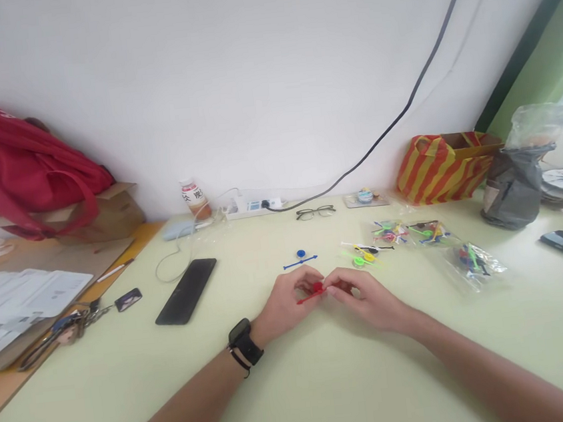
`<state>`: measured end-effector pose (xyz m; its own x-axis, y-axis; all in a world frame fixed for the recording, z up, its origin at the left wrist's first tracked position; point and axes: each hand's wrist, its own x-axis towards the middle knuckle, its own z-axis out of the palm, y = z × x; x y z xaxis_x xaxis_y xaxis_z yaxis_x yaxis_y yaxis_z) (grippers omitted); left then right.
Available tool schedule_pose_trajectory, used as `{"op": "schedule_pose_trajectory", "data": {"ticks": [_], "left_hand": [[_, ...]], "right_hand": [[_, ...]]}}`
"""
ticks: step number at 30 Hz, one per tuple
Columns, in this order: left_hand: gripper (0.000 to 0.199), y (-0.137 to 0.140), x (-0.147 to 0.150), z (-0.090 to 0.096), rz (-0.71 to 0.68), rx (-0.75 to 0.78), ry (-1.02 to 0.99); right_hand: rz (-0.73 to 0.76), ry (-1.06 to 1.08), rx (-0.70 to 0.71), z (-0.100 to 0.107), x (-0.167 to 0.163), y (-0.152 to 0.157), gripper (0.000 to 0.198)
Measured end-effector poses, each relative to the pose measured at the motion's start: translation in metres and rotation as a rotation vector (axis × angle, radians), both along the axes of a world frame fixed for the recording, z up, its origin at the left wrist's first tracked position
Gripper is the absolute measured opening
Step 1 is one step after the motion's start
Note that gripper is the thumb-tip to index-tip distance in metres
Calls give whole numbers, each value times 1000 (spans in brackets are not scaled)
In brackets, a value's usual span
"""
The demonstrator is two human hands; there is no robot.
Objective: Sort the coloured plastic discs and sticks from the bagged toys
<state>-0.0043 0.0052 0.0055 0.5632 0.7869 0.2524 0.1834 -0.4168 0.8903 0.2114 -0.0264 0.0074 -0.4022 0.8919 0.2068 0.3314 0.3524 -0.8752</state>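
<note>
My left hand [290, 297], with a black watch [243, 339] on the wrist, pinches a small red plastic arrow spinner [309, 297]. My right hand [368, 298] meets it fingertip to fingertip, its thumb and index finger closed on the red spinner's right end. That end is partly covered by fingers. Just beyond my hands, a blue arrow [301, 262] lies flat on the pale table [299, 383], and a blue round piece [301, 254] sits behind it. Loose yellow, green, white and black arrow pieces [365, 254] lie beyond my right hand.
Clear bags of coloured pieces [474, 261] lie to the right. A black phone [186, 291] is on the left, keys [72, 323] farther left. Glasses [315, 213], a power strip [253, 206] and a bottle [196, 198] line the wall; a striped bag [440, 167] stands back right.
</note>
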Motion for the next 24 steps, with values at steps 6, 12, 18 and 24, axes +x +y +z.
{"op": "schedule_pose_trajectory", "data": {"ticks": [6, 12, 18, 24], "left_hand": [[23, -4, 3, 3, -5, -19, -7], [22, -4, 2, 4, 33, 33, -26], [24, -2, 1, 5, 49, 74, -4], [21, -2, 1, 4, 51, 37, -18]], "right_hand": [[-15, -19, 87, -9, 1, 2, 17], [-39, -49, 185, -5, 4, 0, 13], [-30, -88, 211, -7, 5, 0, 14], [-61, -108, 225, -9, 6, 2, 15]]}}
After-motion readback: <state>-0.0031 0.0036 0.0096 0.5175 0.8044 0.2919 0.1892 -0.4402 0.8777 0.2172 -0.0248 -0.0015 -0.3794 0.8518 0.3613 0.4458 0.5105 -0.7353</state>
